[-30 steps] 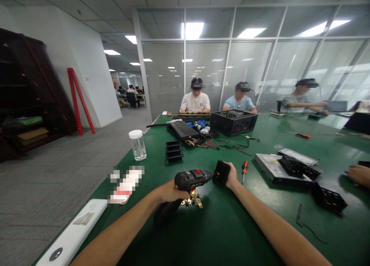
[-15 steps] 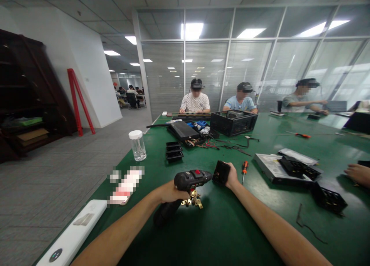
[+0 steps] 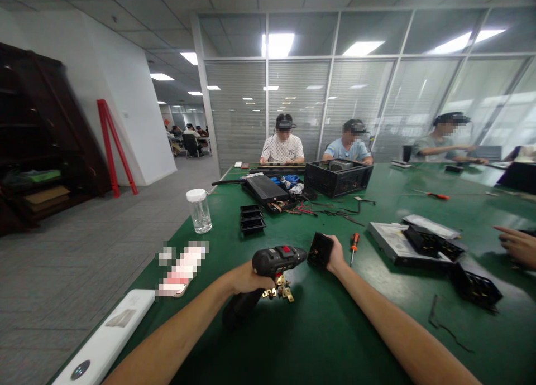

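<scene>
My left hand (image 3: 247,278) is wrapped round the grip of a black power drill (image 3: 278,259), whose nose points right. In my right hand (image 3: 336,255) is a small black box-shaped part (image 3: 320,250), held up against the drill's tip; whether they touch is hard to tell. Several brass-coloured metal pieces (image 3: 285,291) lie just below the drill on the green table (image 3: 310,340). An orange-handled screwdriver (image 3: 354,245) rests right of my right hand.
Black trays (image 3: 252,220) and a lidded clear jar (image 3: 200,211) stand ahead to the left. Beyond are a black metal case (image 3: 339,177) and loose cables. A silver drive unit (image 3: 389,245) lies right, near another person's hand (image 3: 519,245). People sit across the table.
The other person's hand at the right edge has shifted, with a finger now stretched out. The person at the far right has moved a little. My hands, the drill and the black part look unchanged.
</scene>
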Demonstrator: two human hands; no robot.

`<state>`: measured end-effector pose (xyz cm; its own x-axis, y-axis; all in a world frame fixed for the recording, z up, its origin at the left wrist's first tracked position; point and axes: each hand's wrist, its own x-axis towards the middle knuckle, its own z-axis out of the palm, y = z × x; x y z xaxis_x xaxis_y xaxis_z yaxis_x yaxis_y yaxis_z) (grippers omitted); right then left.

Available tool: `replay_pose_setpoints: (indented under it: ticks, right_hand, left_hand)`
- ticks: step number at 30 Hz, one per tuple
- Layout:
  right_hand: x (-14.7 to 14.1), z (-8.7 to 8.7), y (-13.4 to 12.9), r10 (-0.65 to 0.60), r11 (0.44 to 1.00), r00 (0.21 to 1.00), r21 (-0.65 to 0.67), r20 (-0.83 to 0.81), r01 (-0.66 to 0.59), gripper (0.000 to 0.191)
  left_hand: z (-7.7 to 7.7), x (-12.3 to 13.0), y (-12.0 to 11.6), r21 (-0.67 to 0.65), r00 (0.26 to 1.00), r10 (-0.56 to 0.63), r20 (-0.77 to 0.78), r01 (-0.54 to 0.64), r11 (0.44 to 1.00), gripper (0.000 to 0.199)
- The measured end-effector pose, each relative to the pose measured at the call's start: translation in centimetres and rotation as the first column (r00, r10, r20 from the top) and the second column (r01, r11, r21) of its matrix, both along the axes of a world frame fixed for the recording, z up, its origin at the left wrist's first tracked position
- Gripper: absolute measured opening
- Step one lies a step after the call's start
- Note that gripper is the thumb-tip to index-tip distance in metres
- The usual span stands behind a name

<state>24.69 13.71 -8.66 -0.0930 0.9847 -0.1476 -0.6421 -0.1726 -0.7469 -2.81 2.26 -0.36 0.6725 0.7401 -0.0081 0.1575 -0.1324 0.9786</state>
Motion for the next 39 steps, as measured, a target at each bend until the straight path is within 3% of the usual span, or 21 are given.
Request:
replay_pose_setpoints:
  ticks: [12,20,39]
  right_hand:
    - [0.03,-0.10,0.02,-0.016,1.000,1.000,-0.009,-0.016,0.016,0.018]
    - [0.15,-0.04,-0.01,-0.005,1.000,1.000,-0.016,0.000,0.005,0.020]
    - [0.03,0.18,-0.17,-0.020,1.000,1.000,0.014,0.002,0.020,0.018]
  left_hand:
    - [0.50,0.15,-0.21,-0.032,1.000,0.010,-0.014,-0.011,0.999,0.020]
    - [-0.37,0.01,0.17,-0.032,1.000,0.012,-0.014,-0.013,0.999,0.020]
    - [-0.04,0.08,0.08,-0.031,1.000,0.007,0.021,-0.006,1.000,0.021]
